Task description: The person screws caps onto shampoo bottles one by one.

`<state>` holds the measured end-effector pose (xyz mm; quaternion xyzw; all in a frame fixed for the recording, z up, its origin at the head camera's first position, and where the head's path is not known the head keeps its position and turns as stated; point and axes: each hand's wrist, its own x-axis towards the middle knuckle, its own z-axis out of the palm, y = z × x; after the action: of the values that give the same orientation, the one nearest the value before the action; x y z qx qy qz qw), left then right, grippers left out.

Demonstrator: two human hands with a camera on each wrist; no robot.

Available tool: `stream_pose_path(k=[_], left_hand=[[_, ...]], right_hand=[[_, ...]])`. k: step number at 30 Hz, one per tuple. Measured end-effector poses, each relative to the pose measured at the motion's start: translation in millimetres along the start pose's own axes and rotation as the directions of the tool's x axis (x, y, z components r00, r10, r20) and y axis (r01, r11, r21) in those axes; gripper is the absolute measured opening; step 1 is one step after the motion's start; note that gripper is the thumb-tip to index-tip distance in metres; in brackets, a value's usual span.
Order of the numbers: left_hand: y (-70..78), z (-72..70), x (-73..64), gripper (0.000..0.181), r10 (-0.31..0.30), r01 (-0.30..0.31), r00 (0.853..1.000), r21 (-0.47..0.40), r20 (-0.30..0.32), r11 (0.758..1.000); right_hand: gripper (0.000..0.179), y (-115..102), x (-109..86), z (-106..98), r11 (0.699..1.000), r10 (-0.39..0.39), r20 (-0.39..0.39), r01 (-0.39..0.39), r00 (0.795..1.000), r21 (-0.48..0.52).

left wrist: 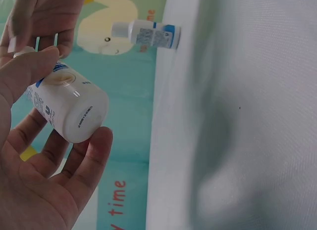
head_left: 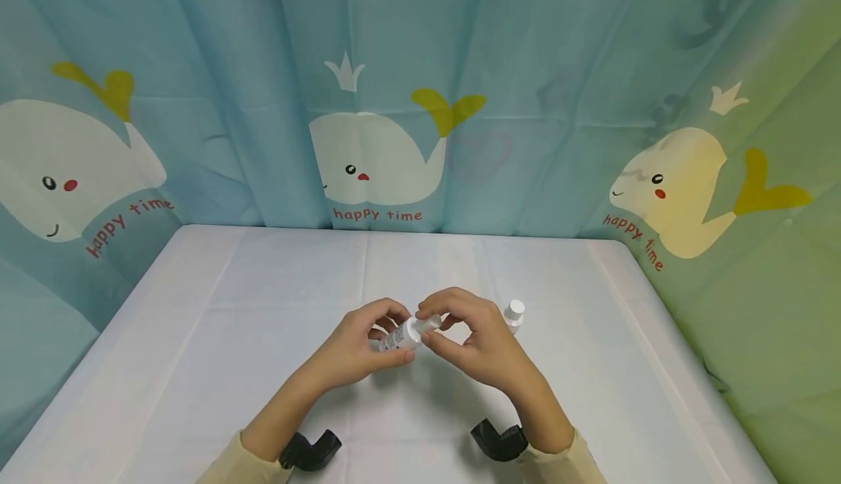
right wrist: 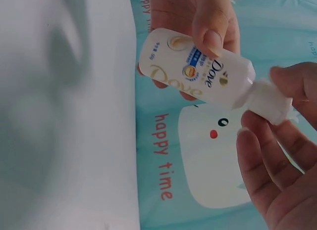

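Observation:
A small white Dove bottle (right wrist: 198, 67) with blue and gold print is held tilted above the white table. My left hand (head_left: 358, 342) grips its body, the thumb along one side and the fingers around the other, as the left wrist view shows with the bottle's base (left wrist: 86, 118) facing the camera. The thumb and fingers of my right hand (head_left: 476, 334) pinch the white cap (right wrist: 270, 101) at the bottle's neck. Beyond the right hand a second white bottle (left wrist: 153, 34) with a blue label stands upright on the table, its lower part hidden by that hand in the head view.
The white-covered table (head_left: 276, 279) stretches back to a blue-green curtain (head_left: 525, 46) printed with whales and "happy time". Black curved wrist pieces (head_left: 315, 451) show near both cuffs. The hands cast shadows on the tabletop.

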<state>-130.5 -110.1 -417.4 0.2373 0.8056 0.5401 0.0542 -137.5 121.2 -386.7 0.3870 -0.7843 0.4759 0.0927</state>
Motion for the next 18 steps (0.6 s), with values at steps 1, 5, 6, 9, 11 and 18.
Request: stream_pose_path(k=[1,5,6,9,11,18], left_hand=[[-0.3,-0.4,-0.1,0.041,0.000,0.000,1.000,0.004,0.000,1.000],[-1.0,-1.5,-0.2,0.041,-0.003,0.003,1.000,0.010,0.002,1.000],[-0.6,-1.6,-0.3,0.042,-0.005,0.005,1.000,0.008,0.003,1.000],[-0.4,-1.5,-0.3,0.042,-0.007,0.007,1.000,0.010,0.004,1.000],[0.2,-1.3,-0.3,0.042,-0.010,0.010,1.000,0.012,0.003,1.000],[3.2,-0.4,0.2,0.042,-0.007,0.007,1.000,0.004,0.006,1.000]], right_hand=[[0.025,-0.1,-0.1,-0.6,1.000,-0.004,0.008,0.004,1.000,0.001],[0.031,-0.6,-0.1,-2.1,1.000,-0.009,0.028,0.009,1.000,0.011],[0.030,-0.6,0.1,-2.3,1.000,-0.003,0.029,0.002,1.000,0.014],[0.025,-0.3,0.3,-1.9,1.000,0.011,0.026,-0.012,1.000,0.018],[0.024,0.1,0.1,-1.5,1.000,0.019,0.021,-0.020,1.000,0.018],[0.025,1.0,-0.5,-0.1,0.999,0.029,0.004,-0.030,1.000,0.023]])
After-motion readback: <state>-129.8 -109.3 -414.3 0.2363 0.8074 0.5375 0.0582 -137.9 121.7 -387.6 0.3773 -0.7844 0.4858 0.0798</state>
